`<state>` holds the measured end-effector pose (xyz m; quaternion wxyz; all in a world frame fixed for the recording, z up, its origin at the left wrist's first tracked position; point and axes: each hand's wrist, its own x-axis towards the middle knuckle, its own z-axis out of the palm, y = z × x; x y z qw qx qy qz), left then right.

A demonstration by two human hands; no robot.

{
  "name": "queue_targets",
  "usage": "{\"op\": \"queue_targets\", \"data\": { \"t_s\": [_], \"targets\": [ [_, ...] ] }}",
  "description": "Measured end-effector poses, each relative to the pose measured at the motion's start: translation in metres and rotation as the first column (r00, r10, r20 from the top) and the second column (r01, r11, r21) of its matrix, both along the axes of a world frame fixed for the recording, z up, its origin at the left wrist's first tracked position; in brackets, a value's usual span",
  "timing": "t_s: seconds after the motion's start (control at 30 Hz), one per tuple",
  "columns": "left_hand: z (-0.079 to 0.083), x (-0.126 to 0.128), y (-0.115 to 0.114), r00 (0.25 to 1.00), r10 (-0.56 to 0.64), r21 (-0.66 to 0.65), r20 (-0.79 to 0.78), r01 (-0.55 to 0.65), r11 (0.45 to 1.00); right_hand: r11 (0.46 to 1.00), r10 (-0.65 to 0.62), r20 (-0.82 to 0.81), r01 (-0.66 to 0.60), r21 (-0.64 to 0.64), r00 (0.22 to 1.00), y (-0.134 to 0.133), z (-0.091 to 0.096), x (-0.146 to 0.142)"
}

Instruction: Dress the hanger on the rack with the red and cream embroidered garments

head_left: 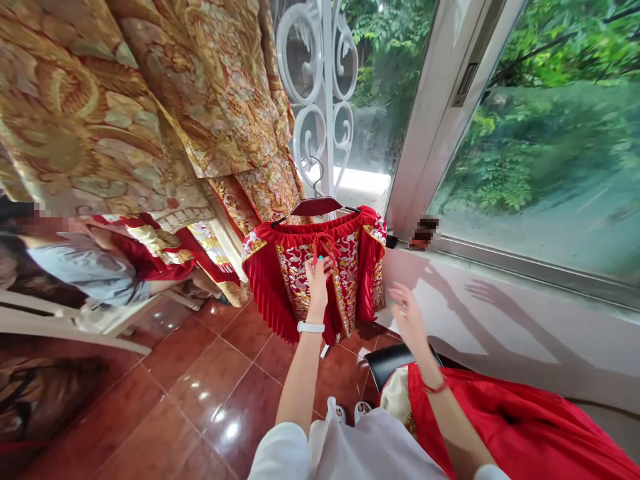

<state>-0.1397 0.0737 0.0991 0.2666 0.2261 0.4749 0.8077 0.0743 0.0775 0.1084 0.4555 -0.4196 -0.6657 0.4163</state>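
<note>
A red pleated skirt [265, 293] with embroidered gold and silver panels hangs from a dark red hanger [316, 206] in front of me. At the middle of its gathered waistband a red drawstring [326, 244] is looped into a bow. My left hand [317, 272], a white band on its wrist, is at the skirt's front with its fingers bent around the lower part of the drawstring. Off to the right of the skirt, my right hand [404, 304] is in the air, fingers apart and slightly blurred, holding nothing.
Gold embroidered garments [190, 87] hang at upper left. White scrollwork metal [326, 80] stands behind the hanger, beside a window [540, 147]. Red cloth [530, 420] lies over a black chair [387, 363] at lower right. A person [85, 263] is at far left. Red tiles [200, 380] cover the floor.
</note>
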Motion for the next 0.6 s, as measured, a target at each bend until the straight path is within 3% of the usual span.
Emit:
{"op": "queue_targets", "data": {
  "t_s": [0.13,0.2,0.27,0.33,0.4,0.47,0.53,0.6],
  "targets": [
    [-0.006,-0.004,0.002,0.988,0.005,-0.076,-0.154,-0.017,0.997,0.983,0.179,-0.113,-0.173,0.058,0.977,0.014,0.032,-0.085],
    [-0.025,-0.001,-0.009,0.975,0.026,-0.100,-0.222,-0.049,0.994,0.977,0.213,-0.101,-0.208,0.054,0.972,0.022,0.045,-0.119],
    [-0.057,0.011,-0.029,0.943,-0.006,-0.207,-0.333,-0.068,0.976,0.968,0.250,-0.028,-0.249,0.022,0.968,0.030,0.049,-0.141],
    [-0.095,0.030,-0.057,0.888,-0.158,-0.443,-0.431,-0.056,0.895,0.960,0.281,0.041,-0.281,-0.006,0.959,0.035,0.049,-0.151],
    [-0.131,0.051,-0.088,0.809,-0.400,-0.714,-0.431,-0.034,0.699,0.968,0.251,0.063,-0.251,-0.013,0.966,0.037,0.047,-0.151],
    [-0.157,0.067,-0.118,0.784,-0.486,-0.793,-0.386,-0.013,0.609,0.988,0.153,0.055,-0.153,0.000,0.987,0.037,0.046,-0.147],
    [-0.168,0.070,-0.140,0.760,-0.542,-0.826,-0.359,0.012,0.564,0.998,0.061,0.015,-0.061,0.012,0.998,0.037,0.047,-0.146],
    [-0.158,0.061,-0.151,0.714,-0.611,-0.845,-0.341,0.051,0.532,0.997,0.062,-0.065,-0.065,-0.034,0.996,0.038,0.047,-0.149]
  ]
}}
